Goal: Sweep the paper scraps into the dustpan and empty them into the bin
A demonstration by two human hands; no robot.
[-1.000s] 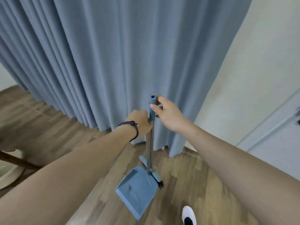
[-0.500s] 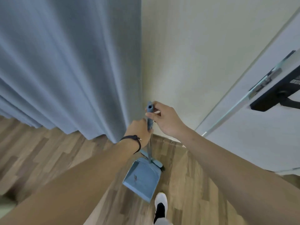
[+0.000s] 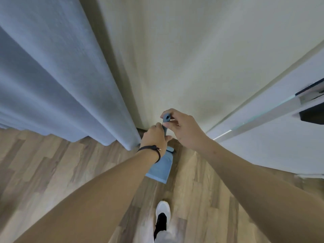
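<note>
A blue long-handled dustpan (image 3: 160, 168) stands on the wooden floor in the corner between curtain and wall. Its blue handle (image 3: 165, 121) rises straight toward me. My left hand (image 3: 155, 137), with a dark band on the wrist, is wrapped around the handle just under its top. My right hand (image 3: 184, 127) pinches the very top of the handle with fingers and thumb. A broom head (image 3: 171, 149) shows behind the pan. No paper scraps and no bin are in view.
A grey-blue curtain (image 3: 61, 76) hangs at the left down to the floor. A cream wall (image 3: 184, 58) is straight ahead. A white door (image 3: 271, 137) with a dark handle (image 3: 310, 109) is at the right. My white shoe (image 3: 163, 213) is on the floor below.
My view has swung right from the curtain to the wall corner. The dustpan has come closer to the corner and stands steeper below me. Both hands keep their hold on the handle.
</note>
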